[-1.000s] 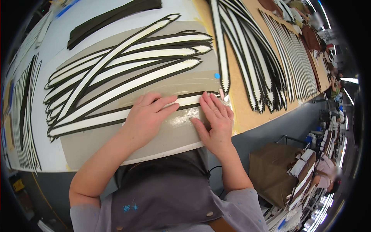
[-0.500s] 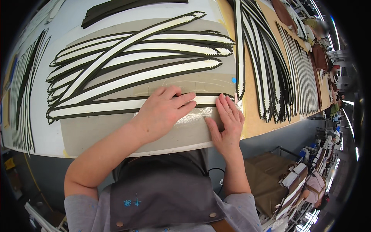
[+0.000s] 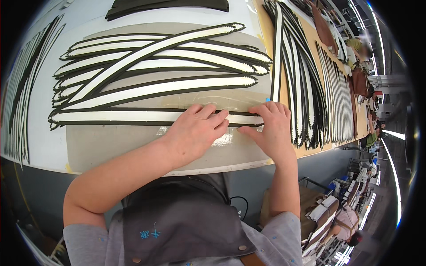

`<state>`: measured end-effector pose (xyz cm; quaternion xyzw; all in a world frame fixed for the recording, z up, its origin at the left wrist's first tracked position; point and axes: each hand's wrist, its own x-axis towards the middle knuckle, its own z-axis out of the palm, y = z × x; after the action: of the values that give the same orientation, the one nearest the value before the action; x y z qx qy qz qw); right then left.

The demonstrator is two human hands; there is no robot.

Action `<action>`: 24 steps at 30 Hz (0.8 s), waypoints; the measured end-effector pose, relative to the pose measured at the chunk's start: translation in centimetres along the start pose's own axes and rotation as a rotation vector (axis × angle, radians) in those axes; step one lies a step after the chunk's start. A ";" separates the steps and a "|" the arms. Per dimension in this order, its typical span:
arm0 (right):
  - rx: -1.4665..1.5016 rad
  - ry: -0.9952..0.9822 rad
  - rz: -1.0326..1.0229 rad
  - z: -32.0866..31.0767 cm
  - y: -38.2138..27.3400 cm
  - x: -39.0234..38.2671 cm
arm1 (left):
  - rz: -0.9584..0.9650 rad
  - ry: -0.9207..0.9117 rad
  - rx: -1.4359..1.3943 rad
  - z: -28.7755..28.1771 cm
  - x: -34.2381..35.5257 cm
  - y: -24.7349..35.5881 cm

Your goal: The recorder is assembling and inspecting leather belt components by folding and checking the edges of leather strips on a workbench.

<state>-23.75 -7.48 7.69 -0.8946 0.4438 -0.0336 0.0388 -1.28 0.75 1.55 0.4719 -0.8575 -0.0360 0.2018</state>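
A long strip, white in the middle with black edges, lies flat along the near side of a grey-beige mat. Across its right part rests my left hand, fingers slightly bent and lying over it, not wrapped round it. My right hand is at the strip's notched right end. Its thumb lies at the near edge and its index finger at the far edge, apart from each other. Beyond my hands, several similar strips are heaped loosely, one lying diagonally on top.
More black-and-white strips hang together on a tan board at the right, beside a row of narrow strips. Dark folded material lies at the far side. Thin strips lie at the left. A small blue piece touches my right hand's area.
My right hand has gone from lying flat on the strip's end to spanning its edges with thumb and index finger. My left hand stays on the strip. The view has shifted slightly.
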 end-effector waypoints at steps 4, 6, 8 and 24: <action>0.061 -0.115 0.079 -1.8 0.9 1.0 | 0.002 -0.007 0.032 0.4 -0.1 -0.1; 0.793 -0.155 0.285 -1.6 1.9 0.0 | 0.001 -0.014 0.053 0.4 -0.3 -0.1; 0.811 -0.121 0.249 -1.2 0.7 -1.2 | 0.010 -0.022 0.071 0.5 -0.2 -0.3; 0.559 0.204 -0.019 5.6 -3.6 -3.9 | 0.018 -0.077 -0.151 0.2 -0.1 -2.1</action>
<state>-22.74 -1.99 2.42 -0.8453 0.4108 -0.2445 0.2385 0.41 -0.36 0.81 0.4458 -0.8637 -0.1171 0.2041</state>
